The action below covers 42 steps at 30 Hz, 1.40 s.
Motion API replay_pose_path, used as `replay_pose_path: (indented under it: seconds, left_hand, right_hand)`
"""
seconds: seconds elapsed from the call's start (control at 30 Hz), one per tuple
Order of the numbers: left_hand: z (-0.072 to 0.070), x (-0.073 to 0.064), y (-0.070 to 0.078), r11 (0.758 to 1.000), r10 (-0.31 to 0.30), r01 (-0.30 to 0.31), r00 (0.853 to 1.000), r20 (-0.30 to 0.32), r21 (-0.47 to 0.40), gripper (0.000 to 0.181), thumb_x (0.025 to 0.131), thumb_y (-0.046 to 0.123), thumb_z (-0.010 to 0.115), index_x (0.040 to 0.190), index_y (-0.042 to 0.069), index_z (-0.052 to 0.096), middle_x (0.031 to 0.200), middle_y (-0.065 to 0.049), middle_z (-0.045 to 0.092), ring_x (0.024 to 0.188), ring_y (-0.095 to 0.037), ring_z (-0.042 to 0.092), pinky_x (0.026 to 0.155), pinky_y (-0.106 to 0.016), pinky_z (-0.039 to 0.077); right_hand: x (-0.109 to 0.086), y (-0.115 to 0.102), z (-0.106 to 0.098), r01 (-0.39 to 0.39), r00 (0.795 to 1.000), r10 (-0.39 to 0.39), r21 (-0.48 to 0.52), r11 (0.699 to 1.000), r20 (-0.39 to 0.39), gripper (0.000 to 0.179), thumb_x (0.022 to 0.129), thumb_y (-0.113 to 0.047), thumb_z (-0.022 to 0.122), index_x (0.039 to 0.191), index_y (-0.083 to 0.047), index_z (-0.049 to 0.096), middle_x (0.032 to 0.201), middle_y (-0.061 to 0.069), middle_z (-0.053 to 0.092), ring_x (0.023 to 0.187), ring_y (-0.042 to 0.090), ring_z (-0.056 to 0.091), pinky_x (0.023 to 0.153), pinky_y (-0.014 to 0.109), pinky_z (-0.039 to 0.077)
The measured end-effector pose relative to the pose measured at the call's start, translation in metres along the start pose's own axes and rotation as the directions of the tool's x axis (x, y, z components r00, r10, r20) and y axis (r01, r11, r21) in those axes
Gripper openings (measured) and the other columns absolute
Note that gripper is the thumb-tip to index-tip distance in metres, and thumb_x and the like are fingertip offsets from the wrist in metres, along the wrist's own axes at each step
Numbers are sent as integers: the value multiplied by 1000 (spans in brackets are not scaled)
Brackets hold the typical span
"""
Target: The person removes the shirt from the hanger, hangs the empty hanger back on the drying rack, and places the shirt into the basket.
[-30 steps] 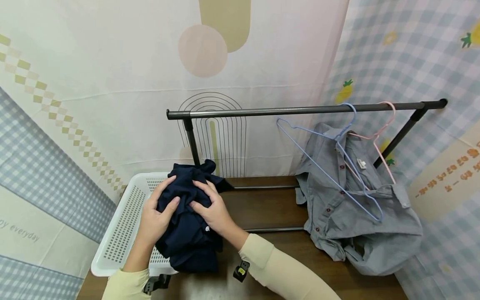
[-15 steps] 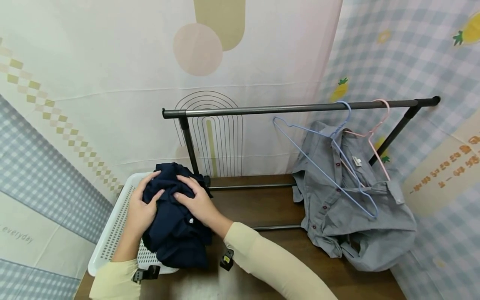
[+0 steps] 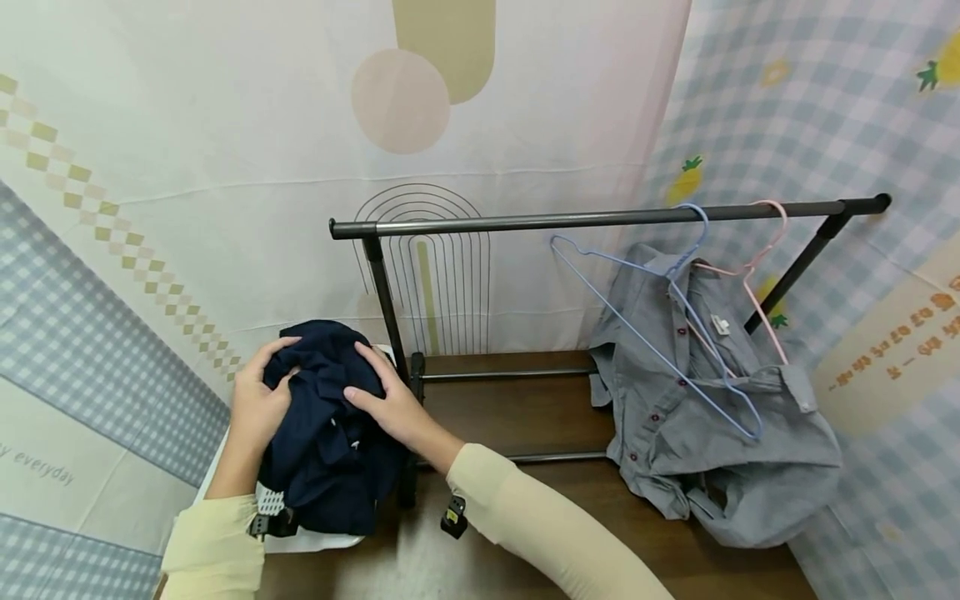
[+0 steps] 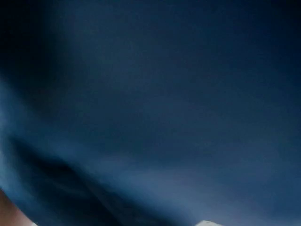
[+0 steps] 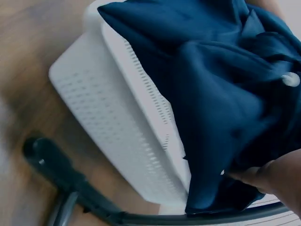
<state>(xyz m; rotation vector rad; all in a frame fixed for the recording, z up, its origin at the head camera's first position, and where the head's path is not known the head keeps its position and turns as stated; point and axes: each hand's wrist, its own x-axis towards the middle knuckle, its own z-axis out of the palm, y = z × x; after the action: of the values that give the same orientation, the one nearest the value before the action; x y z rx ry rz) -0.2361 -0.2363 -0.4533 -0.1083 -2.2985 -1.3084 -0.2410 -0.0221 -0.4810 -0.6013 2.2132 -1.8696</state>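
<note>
A bunched dark navy garment (image 3: 322,467) with white buttons is over the white perforated basket (image 5: 89,103), covering most of it in the head view. My left hand (image 3: 253,408) grips its left side, thumb on top. On the right side my right hand (image 3: 393,408) holds the cloth between thumb and fingers. Navy cloth (image 4: 155,94) fills nearly all of the left wrist view. The right wrist view shows the cloth lying across the basket rim, with a white button (image 5: 290,79). Whether the garment rests on the basket floor is hidden.
A black clothes rack (image 3: 525,223) stands on the brown wooden surface (image 3: 510,412), its left post close beside the basket. On its right part hang a blue hanger (image 3: 633,337) and a pink hanger (image 3: 759,304) with a grey buttoned shirt (image 3: 697,450). Printed curtains surround the place.
Both hands have carried the navy garment to the left, from the basket's right side to over the basket. The hanging grey shirt and the hangers stay as they were.
</note>
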Motion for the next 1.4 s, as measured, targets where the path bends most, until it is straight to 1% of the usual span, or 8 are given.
replay_pose_path:
  seconds: [0.33, 0.63, 0.87, 0.97, 1.1, 1.17, 1.27, 1.4]
  left_hand:
    - [6, 5, -35, 973, -77, 53, 992, 99, 224, 45, 92, -8, 64, 134, 8, 65, 137, -27, 62, 132, -50, 53, 110, -66, 38]
    - [12, 9, -64, 933, -80, -1, 974, 210, 360, 42, 94, 0, 65, 136, 3, 61, 128, -38, 58, 122, -56, 53, 105, -69, 39]
    - [14, 2, -68, 900, -193, 26, 919, 345, 435, 53, 100, 11, 62, 150, 2, 47, 142, -41, 43, 130, -59, 43, 107, -72, 37]
    - [15, -2, -63, 891, -159, -19, 923, 350, 454, 53, 100, 14, 61, 150, 1, 47, 146, -41, 41, 133, -59, 41, 108, -72, 36]
    - [23, -7, -53, 879, -24, -131, 948, 317, 459, 49, 100, 15, 61, 145, -1, 53, 148, -38, 43, 139, -57, 39, 110, -75, 32]
    - [29, -10, -47, 871, 37, -187, 947, 318, 455, 49, 99, 17, 63, 144, -1, 54, 150, -36, 45, 142, -57, 37, 109, -78, 29]
    - [40, -15, -36, 859, 84, -260, 922, 378, 441, 54, 99, 24, 66, 146, 2, 53, 153, -31, 44, 146, -56, 32, 109, -81, 25]
    - [53, -20, -22, 814, 126, -378, 856, 501, 441, 63, 96, 34, 71, 149, 6, 52, 159, -25, 41, 151, -50, 28, 113, -79, 24]
  right_hand:
    - [-34, 21, -9, -19, 995, 43, -250, 968, 91, 68, 103, -43, 58, 163, -42, 26, 175, 3, 12, 157, 31, 25, 120, 61, 32]
    - [-74, 35, -38, 49, 992, -31, -144, 988, 122, 62, 106, -28, 57, 163, -27, 32, 174, 6, 18, 156, 30, 27, 120, 58, 33]
    - [-96, 59, -71, 71, 995, -53, -236, 969, 81, 67, 105, -23, 61, 164, -27, 30, 173, -4, 15, 158, 28, 21, 122, 64, 27]
    - [-103, 69, -87, 66, 996, -49, -266, 962, 71, 69, 104, -23, 61, 165, -29, 28, 174, -3, 14, 158, 33, 21, 120, 69, 25]
    - [-112, 81, -110, 41, 998, -24, -309, 950, 56, 72, 104, -26, 61, 165, -36, 24, 174, -3, 12, 157, 36, 22, 118, 71, 26]
    - [-116, 86, -123, 34, 998, -17, -344, 938, 54, 73, 104, -26, 61, 165, -37, 22, 174, -1, 11, 157, 37, 23, 117, 71, 27]
    - [-122, 90, -140, 29, 998, -6, -416, 909, 57, 74, 105, -28, 61, 165, -38, 19, 175, -1, 8, 157, 37, 24, 116, 70, 31]
    - [-128, 94, -161, 24, 999, 3, -519, 854, 52, 76, 105, -34, 61, 165, -41, 15, 175, -2, 4, 157, 38, 22, 115, 71, 32]
